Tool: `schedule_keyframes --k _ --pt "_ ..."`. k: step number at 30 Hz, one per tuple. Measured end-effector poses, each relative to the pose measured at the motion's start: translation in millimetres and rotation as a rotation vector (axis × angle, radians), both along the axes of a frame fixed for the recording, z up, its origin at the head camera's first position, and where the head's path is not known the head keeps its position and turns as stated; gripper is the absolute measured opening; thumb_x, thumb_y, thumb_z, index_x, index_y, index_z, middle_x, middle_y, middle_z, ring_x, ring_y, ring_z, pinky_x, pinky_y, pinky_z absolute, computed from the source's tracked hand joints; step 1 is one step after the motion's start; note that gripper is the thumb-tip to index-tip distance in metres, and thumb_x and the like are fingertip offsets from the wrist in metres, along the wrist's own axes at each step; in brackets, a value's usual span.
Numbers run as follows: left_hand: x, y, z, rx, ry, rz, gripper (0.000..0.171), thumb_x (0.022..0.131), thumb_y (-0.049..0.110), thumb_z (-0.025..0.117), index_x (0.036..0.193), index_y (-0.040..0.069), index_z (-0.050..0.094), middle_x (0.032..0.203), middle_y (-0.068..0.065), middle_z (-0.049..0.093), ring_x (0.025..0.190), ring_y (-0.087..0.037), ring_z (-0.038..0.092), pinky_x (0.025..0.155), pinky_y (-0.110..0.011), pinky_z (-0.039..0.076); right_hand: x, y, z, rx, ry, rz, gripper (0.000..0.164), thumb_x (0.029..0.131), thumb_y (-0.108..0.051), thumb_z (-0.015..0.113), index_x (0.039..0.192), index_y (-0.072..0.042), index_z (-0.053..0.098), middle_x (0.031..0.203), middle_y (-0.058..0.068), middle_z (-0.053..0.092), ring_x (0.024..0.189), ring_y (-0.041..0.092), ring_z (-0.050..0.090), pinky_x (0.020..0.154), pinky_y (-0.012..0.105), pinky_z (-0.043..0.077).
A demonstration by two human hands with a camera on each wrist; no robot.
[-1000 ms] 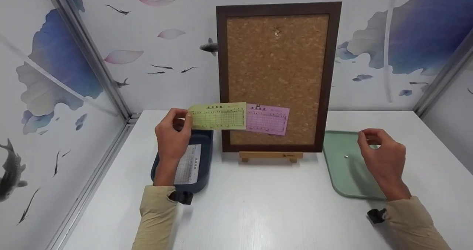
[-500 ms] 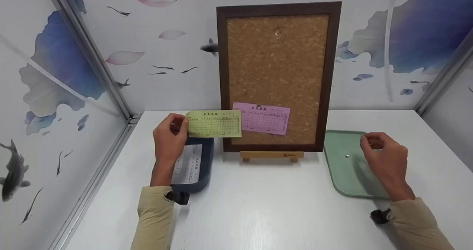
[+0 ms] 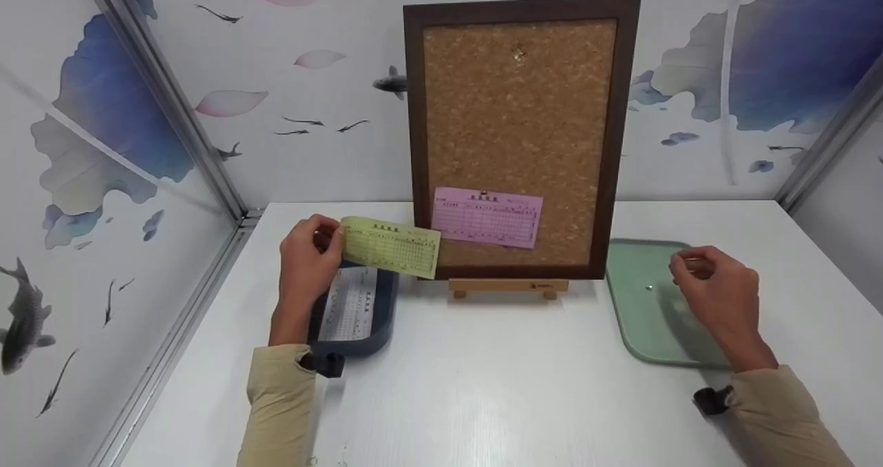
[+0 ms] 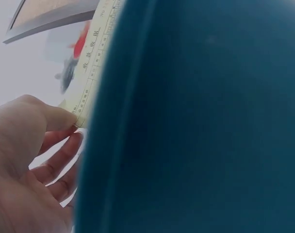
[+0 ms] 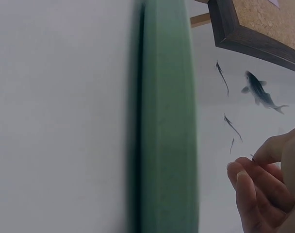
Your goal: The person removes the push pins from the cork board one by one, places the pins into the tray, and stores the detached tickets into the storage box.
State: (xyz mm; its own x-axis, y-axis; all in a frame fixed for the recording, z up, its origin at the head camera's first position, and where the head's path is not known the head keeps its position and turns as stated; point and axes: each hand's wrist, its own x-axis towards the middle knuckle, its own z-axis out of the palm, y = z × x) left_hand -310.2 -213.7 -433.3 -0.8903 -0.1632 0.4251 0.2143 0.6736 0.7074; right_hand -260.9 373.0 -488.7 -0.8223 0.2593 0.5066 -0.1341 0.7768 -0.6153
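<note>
My left hand [image 3: 309, 263] pinches the left end of a yellow-green receipt slip [image 3: 392, 246] between thumb and fingers. The slip tilts down to the right, above the navy tray [image 3: 376, 345], its far corner overlapping the frame of the cork board [image 3: 514, 122]. Pinned low on the board is a pink receipt slip [image 3: 487, 217], with a dark pinhead at its top edge. Over the green tray [image 3: 638, 336], my right hand [image 3: 721, 291] pinches a tiny pin; its thin dark tip [image 5: 253, 158] shows between thumb and finger in the right wrist view.
A white receipt slip [image 3: 350, 305] lies in the navy tray. One small shiny piece [image 3: 649, 287] sits on the green tray. Clear pins [image 3: 519, 55] are stuck near the board's top. A wooden easel [image 3: 508, 286] supports the board on the white table [image 3: 483, 398].
My left hand has drawn the yellow-green slip left and down, away from the pink one, and the slip has tilted. The pink slip is now fully uncovered. My right hand has barely moved.
</note>
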Motion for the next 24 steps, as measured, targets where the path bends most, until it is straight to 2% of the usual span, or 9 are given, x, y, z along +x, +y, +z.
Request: schedule_keyframes --k 5,9,15,20,24 --pt "0.1 -2 1.1 0.026 -0.006 -0.01 0.019 0.109 0.017 0.062 0.121 0.004 0.067 0.113 -0.015 0.076 0.098 -0.027 0.073 0.085 -0.04 0.057 1.6 1 1.1 -0.018 -0.051 0.027 0.025 0.103 -0.025 0.071 0.112 -0.003 0.078 0.095 0.02 0.083 0.065 -0.025 0.058 0.069 0.005 0.041" --pt "0.9 -5 1.5 0.029 0.003 -0.011 0.019 0.11 0.014 0.058 0.124 0.004 0.065 0.111 -0.017 0.078 0.093 -0.028 0.072 0.08 -0.039 0.054 2.3 1 1.8 -0.023 -0.076 0.045 0.025 0.103 -0.026 0.07 0.112 -0.004 0.078 0.095 0.02 0.083 0.064 -0.02 0.062 0.069 0.006 0.043" --pt "-0.2 -6 2.0 -0.062 0.013 0.019 0.018 0.11 0.011 0.054 0.122 0.003 0.066 0.107 -0.018 0.077 0.089 -0.029 0.071 0.075 -0.039 0.053 3.2 4 3.2 -0.008 -0.134 0.075 0.028 0.105 -0.028 0.069 0.113 -0.003 0.077 0.093 0.019 0.083 0.063 -0.013 0.065 0.058 0.013 0.046" --pt "-1.6 -9 1.1 -0.089 0.019 0.036 0.018 0.11 0.008 0.054 0.121 0.001 0.066 0.11 -0.021 0.076 0.1 -0.035 0.074 0.079 -0.047 0.058 2.8 9 1.4 0.025 -0.234 0.098 0.032 0.106 -0.031 0.067 0.116 -0.002 0.076 0.088 0.016 0.082 0.058 0.001 0.066 0.049 0.024 0.048" --pt "0.2 -13 0.2 -0.096 -0.032 0.032 0.019 0.111 0.008 0.053 0.122 0.001 0.067 0.115 -0.023 0.075 0.106 -0.037 0.073 0.085 -0.052 0.058 2.0 12 -0.5 0.044 -0.303 0.109 0.033 0.105 -0.032 0.068 0.116 -0.002 0.076 0.084 0.011 0.081 0.056 0.007 0.065 0.051 0.027 0.048"
